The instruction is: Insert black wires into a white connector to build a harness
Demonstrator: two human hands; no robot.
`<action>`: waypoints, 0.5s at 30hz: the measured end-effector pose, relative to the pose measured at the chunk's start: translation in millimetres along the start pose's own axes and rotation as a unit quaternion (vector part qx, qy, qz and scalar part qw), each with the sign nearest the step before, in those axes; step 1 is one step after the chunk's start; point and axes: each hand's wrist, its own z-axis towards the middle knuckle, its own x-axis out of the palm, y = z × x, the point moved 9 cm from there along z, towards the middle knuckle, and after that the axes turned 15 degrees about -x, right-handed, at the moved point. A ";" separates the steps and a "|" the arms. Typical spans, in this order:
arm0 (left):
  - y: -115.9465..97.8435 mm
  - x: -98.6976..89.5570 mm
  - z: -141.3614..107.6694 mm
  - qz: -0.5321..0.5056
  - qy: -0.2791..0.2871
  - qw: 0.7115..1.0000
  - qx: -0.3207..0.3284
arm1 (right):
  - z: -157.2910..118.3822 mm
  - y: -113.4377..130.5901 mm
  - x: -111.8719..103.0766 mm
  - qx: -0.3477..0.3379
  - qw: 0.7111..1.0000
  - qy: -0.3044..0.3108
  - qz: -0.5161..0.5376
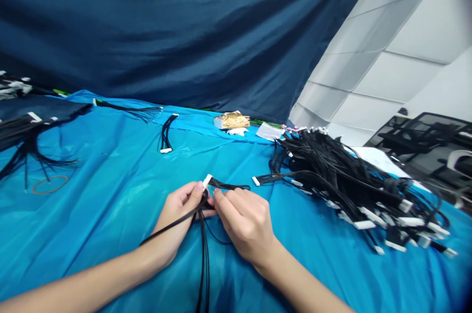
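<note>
Near the middle of the blue cloth, my left hand [180,212] is closed on a black wire harness [202,249] just below its white connector [207,181]. Its wires hang down toward me, and one bundle runs left across my wrist. My right hand [243,214] is closed beside the connector, thumb and forefinger pinched at the wires; what lies between those fingertips is too small to make out. A short black wire bundle [232,186] sticks out to the right behind my right knuckles.
A large heap of black wire harnesses [328,170] with white connectors lies at right. More harnesses [25,133] lie at left, near a brown rubber band [49,185]. A short harness [168,133] and a gold packet [232,120] lie toward the back, before a dark blue curtain [165,28].
</note>
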 end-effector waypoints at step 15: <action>-7.3 -4.1 -3.0 0.044 -0.042 0.998 0.009 | 4.1 9.9 -0.4 -0.068 0.996 0.004 -0.061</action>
